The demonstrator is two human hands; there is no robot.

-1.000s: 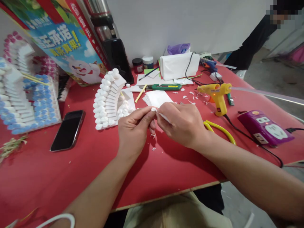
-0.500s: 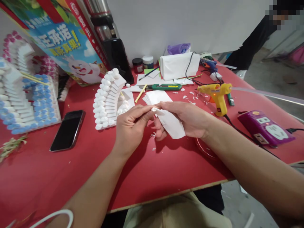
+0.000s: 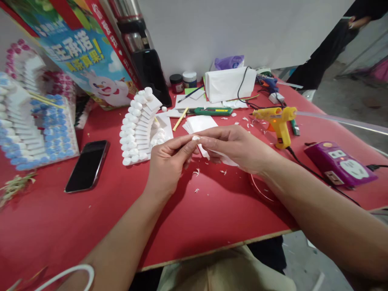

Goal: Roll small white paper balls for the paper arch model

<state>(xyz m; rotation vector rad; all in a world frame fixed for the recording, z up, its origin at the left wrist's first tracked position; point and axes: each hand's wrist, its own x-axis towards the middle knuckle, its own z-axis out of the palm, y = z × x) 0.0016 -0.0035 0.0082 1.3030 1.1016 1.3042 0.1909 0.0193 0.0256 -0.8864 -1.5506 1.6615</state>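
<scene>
My left hand is closed, its thumb and forefinger pinching the small rolled end of a thin white piece of paper. My right hand grips the same paper, thumb on top at the rolled end, fingers curled below. The loose part of the sheet hangs under the right palm, mostly hidden. Just behind the hands lies a stack of white paper sheets. To the left stands a curved white model built of stepped white pieces edged with rounded white balls.
A yellow glue gun, its light on, stands right of the hands near a purple power strip. A green utility knife lies behind the paper stack. A phone and a blue-and-white model are at left. Another person stands back right.
My right thumb has come over onto the rolled end, and the fingers have folded the hanging sheet back under the palm. The left hand keeps its pinch.
</scene>
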